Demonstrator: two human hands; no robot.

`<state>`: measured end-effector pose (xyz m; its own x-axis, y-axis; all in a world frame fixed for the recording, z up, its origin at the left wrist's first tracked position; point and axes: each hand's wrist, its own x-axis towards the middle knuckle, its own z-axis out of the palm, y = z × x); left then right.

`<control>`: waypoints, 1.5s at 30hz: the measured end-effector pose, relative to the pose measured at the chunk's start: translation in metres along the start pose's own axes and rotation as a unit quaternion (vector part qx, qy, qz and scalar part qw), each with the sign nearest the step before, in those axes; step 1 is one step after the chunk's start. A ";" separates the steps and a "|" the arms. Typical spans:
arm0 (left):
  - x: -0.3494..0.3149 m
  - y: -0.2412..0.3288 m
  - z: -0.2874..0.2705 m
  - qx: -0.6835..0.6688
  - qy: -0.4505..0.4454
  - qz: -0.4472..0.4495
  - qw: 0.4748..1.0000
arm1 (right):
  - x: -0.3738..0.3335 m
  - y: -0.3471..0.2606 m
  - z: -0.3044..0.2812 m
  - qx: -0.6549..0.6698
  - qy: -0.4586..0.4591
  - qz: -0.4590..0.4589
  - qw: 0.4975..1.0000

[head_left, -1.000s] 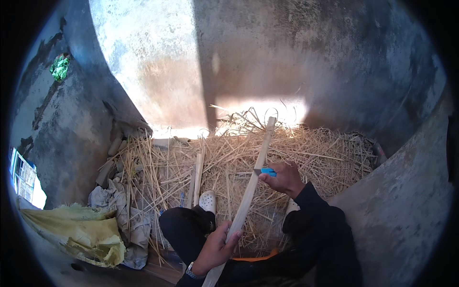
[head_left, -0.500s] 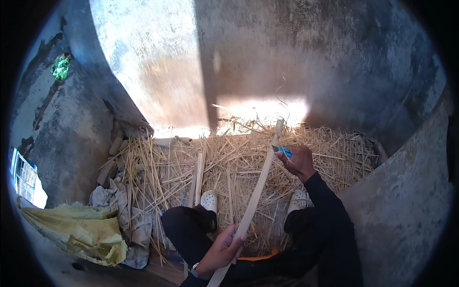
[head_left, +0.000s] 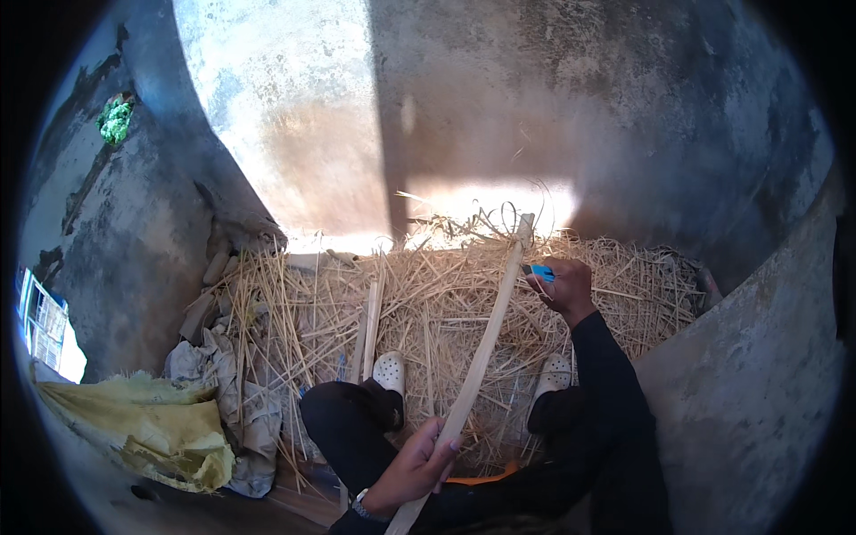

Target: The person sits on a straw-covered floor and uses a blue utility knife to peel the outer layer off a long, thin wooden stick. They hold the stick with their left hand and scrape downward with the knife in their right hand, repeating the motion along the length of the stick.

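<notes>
A long pale split strip, bamboo or wood, (head_left: 481,357) slants from my lap up and away to the right. Near its lower end, my left hand (head_left: 417,465) is closed round it, thumb on top. My right hand (head_left: 563,287) grips a knife with a blue handle (head_left: 540,272), fist closed. Its short dark blade lies at the strip's right edge, close to the upper end; whether it touches I cannot tell. Thin curled shavings (head_left: 508,217) stand out around the strip's far end.
Loose shavings and straw-like slivers (head_left: 615,285) cover the floor up to the concrete wall (head_left: 481,98). Two upright strips (head_left: 371,330) rest beside my left shoe (head_left: 390,371). A yellow sack (head_left: 152,432) and grey cloth (head_left: 254,446) lie at the left. A low concrete wall (head_left: 749,383) slopes along the right.
My right hand and the knife have moved slightly up and to the right. Curled shavings now show at the strip's far end. My left hand keeps its hold on the strip.
</notes>
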<state>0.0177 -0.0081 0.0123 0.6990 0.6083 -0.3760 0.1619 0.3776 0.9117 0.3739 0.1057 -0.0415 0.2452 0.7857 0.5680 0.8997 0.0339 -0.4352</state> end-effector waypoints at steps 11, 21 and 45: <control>0.006 -0.004 -0.006 0.028 0.021 -0.008 0.999 | -0.022 -0.007 0.010 0.220 -0.132 0.164 0.953; 0.004 0.006 -0.013 0.067 0.077 0.019 0.995 | -0.054 -0.074 0.008 0.081 -0.099 -0.128 0.983; 0.001 -0.004 0.002 0.081 0.029 0.003 0.996 | -0.033 -0.028 -0.008 0.043 -0.039 -0.005 0.998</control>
<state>0.0193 -0.0102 0.0087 0.6590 0.6516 -0.3757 0.2716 0.2597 0.9267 0.3433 0.0733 -0.0425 0.2039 0.8310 0.5176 0.8671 0.0922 -0.4896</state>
